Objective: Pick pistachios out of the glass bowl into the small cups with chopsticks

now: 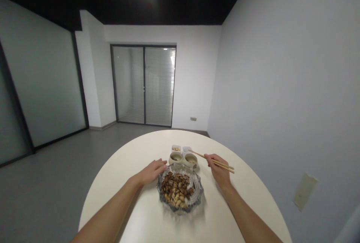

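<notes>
My right hand (218,166) is closed round a pair of wooden chopsticks (223,165), whose tips reach left over a small white dish (187,149). Resting on the table by the rim of a glass bowl (197,194), my left hand (152,171) has its fingers stretched out and holds nothing. The bowl contains dark striped seeds (176,183) and pale nuts (177,198). Behind it stand two small round cups, a left cup (176,157) and a right cup (191,160). A second white dish (176,148) has pale pieces in it. Whether the chopstick tips grip anything is too small to tell.
Everything stands on a round cream table (135,213). A white wall (267,85) with a switch plate (305,191) runs close along the right side. Beyond the table are a grey floor (56,190) and glass doors (143,85); frosted panels (42,85) line the left.
</notes>
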`<state>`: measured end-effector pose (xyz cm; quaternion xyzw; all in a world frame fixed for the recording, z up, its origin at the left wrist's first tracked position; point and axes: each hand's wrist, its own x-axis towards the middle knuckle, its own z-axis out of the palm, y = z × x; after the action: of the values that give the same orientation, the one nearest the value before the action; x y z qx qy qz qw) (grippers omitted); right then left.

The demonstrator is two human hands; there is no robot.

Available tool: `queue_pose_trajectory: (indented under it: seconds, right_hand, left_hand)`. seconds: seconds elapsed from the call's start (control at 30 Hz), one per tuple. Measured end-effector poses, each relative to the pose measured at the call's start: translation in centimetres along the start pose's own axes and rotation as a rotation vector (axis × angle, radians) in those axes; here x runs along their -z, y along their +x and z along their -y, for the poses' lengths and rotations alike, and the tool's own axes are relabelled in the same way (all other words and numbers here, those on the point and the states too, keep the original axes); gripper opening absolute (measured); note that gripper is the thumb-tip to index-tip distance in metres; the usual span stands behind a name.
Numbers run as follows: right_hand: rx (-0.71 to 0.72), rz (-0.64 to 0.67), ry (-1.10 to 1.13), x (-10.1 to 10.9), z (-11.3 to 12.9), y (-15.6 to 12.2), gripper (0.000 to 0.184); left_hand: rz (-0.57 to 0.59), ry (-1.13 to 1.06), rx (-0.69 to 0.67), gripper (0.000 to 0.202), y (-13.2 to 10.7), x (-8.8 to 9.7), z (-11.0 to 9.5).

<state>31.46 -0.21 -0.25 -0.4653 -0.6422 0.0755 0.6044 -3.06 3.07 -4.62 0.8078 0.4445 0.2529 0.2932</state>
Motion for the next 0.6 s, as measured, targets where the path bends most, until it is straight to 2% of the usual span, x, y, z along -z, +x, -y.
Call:
queue_pose_trajectory:
  seconds: [0.27, 0.43, 0.6]
  right_hand:
    - [-0.012, -0.014, 0.107, 0.7, 2.0, 0.1, 0.056]
    - [-0.009, 0.101, 0.124, 0.6, 3.6, -0.2, 0.061]
    - [-0.002, 0.241, 0.088, 0.2, 4.0, -0.6, 0.063]
  left_hand:
    - [0.005, 0.018, -0.002, 0.075, 0.0, 0.1, -0.1]
    - [-0.003, 0.010, -0.004, 0.072, -0.1, 0.0, 0.0]
    - [0.001, 0.020, -0.007, 0.074, 0.0, 0.0, 0.0]
